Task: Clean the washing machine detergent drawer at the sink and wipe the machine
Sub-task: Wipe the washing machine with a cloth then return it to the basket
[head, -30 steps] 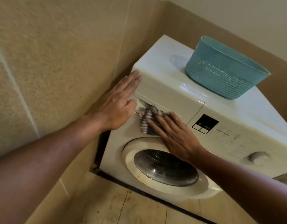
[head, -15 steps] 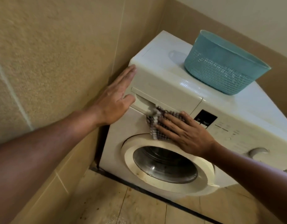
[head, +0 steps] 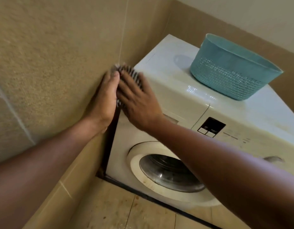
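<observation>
A white front-loading washing machine stands in a tiled corner. A grey-and-white checked cloth lies over its top left front corner. My right hand presses flat on the cloth with straight fingers. My left hand lies flat with straight fingers against the machine's left edge, right beside the cloth, its fingertips touching the cloth's upper end. The detergent drawer front sits closed in the panel, partly hidden by my right hand. The image is blurred around the hands.
A teal perforated plastic basket stands on the machine's top at the right. The round door is closed. A black display and a dial are on the panel. A beige tiled wall is close on the left.
My right hand has slid the cloth up and left, from below the drawer to the machine's top left corner. My left hand has stayed on the left edge. The view has shifted.
</observation>
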A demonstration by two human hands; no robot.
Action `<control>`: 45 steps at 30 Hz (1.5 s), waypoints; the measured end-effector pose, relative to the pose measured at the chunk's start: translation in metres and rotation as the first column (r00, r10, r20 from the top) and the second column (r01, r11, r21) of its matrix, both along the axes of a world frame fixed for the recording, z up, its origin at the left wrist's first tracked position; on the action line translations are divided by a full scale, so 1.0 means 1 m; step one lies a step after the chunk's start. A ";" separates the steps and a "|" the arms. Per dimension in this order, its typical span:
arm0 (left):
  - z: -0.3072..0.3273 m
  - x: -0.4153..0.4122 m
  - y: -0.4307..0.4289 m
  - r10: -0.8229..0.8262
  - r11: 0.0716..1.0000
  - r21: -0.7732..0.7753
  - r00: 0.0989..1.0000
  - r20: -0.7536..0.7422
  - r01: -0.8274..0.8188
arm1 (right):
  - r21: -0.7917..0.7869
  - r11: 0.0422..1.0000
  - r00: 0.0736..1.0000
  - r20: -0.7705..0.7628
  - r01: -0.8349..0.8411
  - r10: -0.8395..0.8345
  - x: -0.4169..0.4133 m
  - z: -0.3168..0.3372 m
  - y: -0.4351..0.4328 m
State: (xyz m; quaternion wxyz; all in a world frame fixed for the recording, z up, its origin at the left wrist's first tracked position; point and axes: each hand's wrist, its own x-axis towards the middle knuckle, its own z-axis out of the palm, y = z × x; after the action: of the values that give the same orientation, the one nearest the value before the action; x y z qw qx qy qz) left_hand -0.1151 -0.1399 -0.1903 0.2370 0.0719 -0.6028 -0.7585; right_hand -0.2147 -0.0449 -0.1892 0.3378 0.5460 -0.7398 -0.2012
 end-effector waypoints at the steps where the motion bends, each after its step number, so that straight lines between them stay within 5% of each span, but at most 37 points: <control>1: -0.003 0.004 0.003 0.032 0.999 -0.030 0.996 0.079 -0.029 | 0.077 0.997 0.999 -0.020 -0.027 0.028 -0.001 -0.012 0.008; 4: -0.015 0.013 0.021 0.177 0.952 -0.287 0.953 0.247 -0.103 | 0.164 0.983 0.996 0.018 -0.084 0.082 -0.006 -0.032 0.054; 9: -0.029 0.037 0.043 0.089 0.713 -0.677 0.934 0.346 0.183 | 0.239 0.971 1.000 0.001 0.018 -0.019 -0.013 -0.037 0.180; 14: -0.004 0.026 0.058 0.102 0.330 -0.938 0.984 0.144 0.103 | 0.050 0.992 0.993 0.004 0.117 -0.117 -0.016 0.024 0.204; 17: 0.019 0.007 0.075 0.126 0.256 -0.966 0.992 0.007 -0.026 | -0.237 0.958 0.986 0.095 0.159 -0.140 -0.021 0.064 0.143; 19: 0.032 -0.005 0.094 0.151 0.222 -0.972 0.988 -0.039 -0.072 | -0.250 0.957 0.985 0.123 0.150 -0.122 -0.024 0.070 0.130; 23: 0.029 -0.016 0.119 0.115 0.095 -0.995 0.993 -0.017 -0.028 | 0.047 0.998 1.000 -0.012 -0.028 0.029 -0.026 0.018 0.211; 26: 0.018 -0.019 0.131 0.072 0.044 -0.998 0.996 0.047 0.044 | 0.303 0.953 0.998 -0.056 0.026 -0.010 -0.032 -0.015 0.309; 29: 0.016 -0.022 0.139 0.076 0.030 -0.998 0.996 0.053 0.051 | 0.216 0.969 0.992 -0.075 0.118 -0.104 -0.036 0.001 0.363; 34: 0.038 -0.038 0.174 0.034 0.048 -0.998 0.998 -0.048 -0.049 | -0.274 0.941 0.980 0.030 0.196 -0.196 -0.037 0.044 0.288; 37: 0.045 -0.049 0.203 -0.025 0.037 -0.998 0.998 -0.059 -0.058 | -0.281 0.948 0.989 0.053 0.151 -0.141 -0.033 0.016 0.282; 42: 0.034 -0.061 0.224 -0.064 -0.114 -0.993 0.998 0.011 0.004 | -0.121 0.971 0.979 0.026 0.205 -0.203 -0.023 -0.063 0.378; 45: 0.028 -0.064 0.233 -0.018 -0.153 -0.988 1.000 -0.002 -0.004 | -0.201 0.946 0.967 0.096 0.252 -0.237 -0.020 -0.080 0.383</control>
State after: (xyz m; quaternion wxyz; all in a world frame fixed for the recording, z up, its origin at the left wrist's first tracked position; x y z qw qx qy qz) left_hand -0.1787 0.0926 -0.1621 0.2092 -0.1418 -0.9668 -0.0375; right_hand -0.2351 0.3386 -0.2693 0.3399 0.4176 -0.8306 -0.1422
